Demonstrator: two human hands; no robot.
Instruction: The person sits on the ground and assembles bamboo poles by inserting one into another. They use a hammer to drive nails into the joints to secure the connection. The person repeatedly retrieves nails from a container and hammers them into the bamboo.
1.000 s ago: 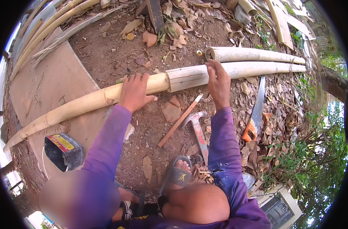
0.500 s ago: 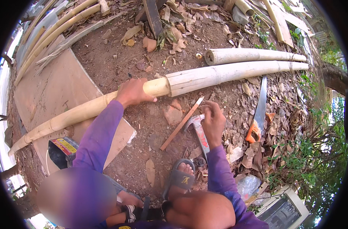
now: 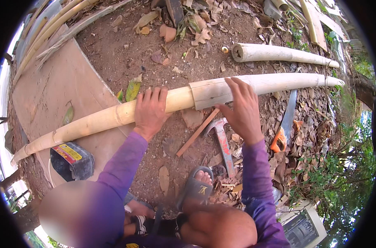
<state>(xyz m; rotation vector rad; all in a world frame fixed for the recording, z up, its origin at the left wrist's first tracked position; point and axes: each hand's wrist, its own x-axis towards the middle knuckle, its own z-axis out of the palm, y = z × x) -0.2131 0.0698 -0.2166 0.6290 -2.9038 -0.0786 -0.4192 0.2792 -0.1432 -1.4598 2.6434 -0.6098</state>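
Note:
My left hand point(image 3: 150, 111) is closed over the pale yellow bamboo pole point(image 3: 88, 122), its fingers wrapped across the top. The pole's right end meets a thicker, whitish bamboo pole point(image 3: 270, 84) and seems to go inside it. Just right of that joint my right hand point(image 3: 242, 109) lies on the whitish pole, fingers stretched out and thumb apart. Below it on the soil are a claw hammer point(image 3: 224, 144) with worn red paint and a thin wooden stick point(image 3: 198, 132). A handsaw point(image 3: 285, 124) with an orange handle lies further right, among dry leaves.
Another whitish bamboo piece point(image 3: 283, 53) lies beyond the joined poles. At left are a brown board point(image 3: 60, 87) and a black container point(image 3: 81, 165) with a yellow-red label. Leafy branches point(image 3: 332, 182) crowd the right side. My sandalled foot point(image 3: 198, 186) is close below the hammer.
My right hand has moved from beside the hammer up onto the whitish pole. That pole now lies further from the other whitish piece. My left hand still grips the yellow pole.

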